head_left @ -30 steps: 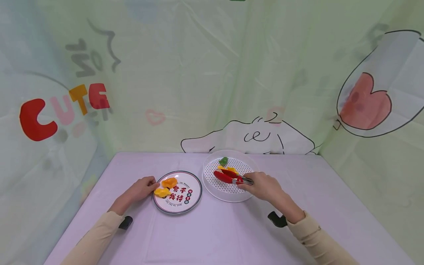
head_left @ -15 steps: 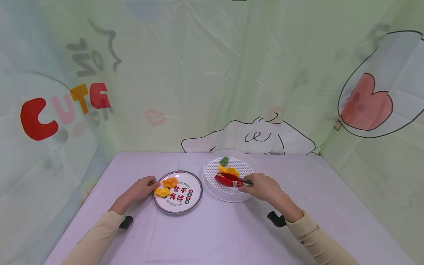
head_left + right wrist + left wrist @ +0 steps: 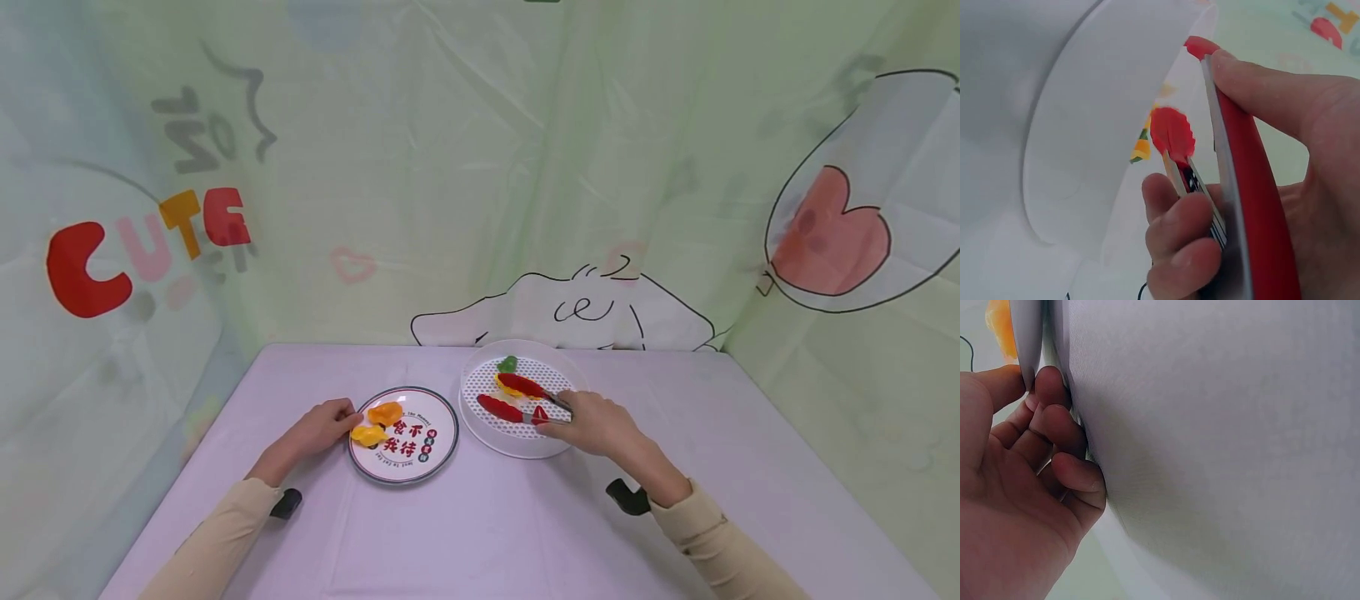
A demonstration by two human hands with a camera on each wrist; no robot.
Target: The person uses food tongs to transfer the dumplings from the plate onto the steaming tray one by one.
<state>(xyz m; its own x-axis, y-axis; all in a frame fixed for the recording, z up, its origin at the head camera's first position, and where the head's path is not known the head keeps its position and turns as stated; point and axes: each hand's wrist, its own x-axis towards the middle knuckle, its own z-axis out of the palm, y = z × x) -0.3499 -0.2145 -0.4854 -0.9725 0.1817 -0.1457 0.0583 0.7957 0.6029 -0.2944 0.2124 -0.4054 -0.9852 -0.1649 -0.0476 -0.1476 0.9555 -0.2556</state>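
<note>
My left hand pinches the left rim of a round white plate with printed characters. In the left wrist view, the thumb lies on the plate's upper side and a fingertip is beneath it. An orange piece and a yellow piece rest on the plate. My right hand grips metal tongs with red tips, spread apart over a round white perforated strainer. Inside it, a yellow piece is partly hidden by the upper tong arm, and a green piece lies behind.
A pale lilac cloth covers the table. The strainer stands just right of the plate, close to the table's back edge. Printed curtains hang behind and at both sides.
The tongs' tips were close together in front of the yellow pieces and now stand spread, the upper arm over the yellow. The left hand and plate have not moved.
</note>
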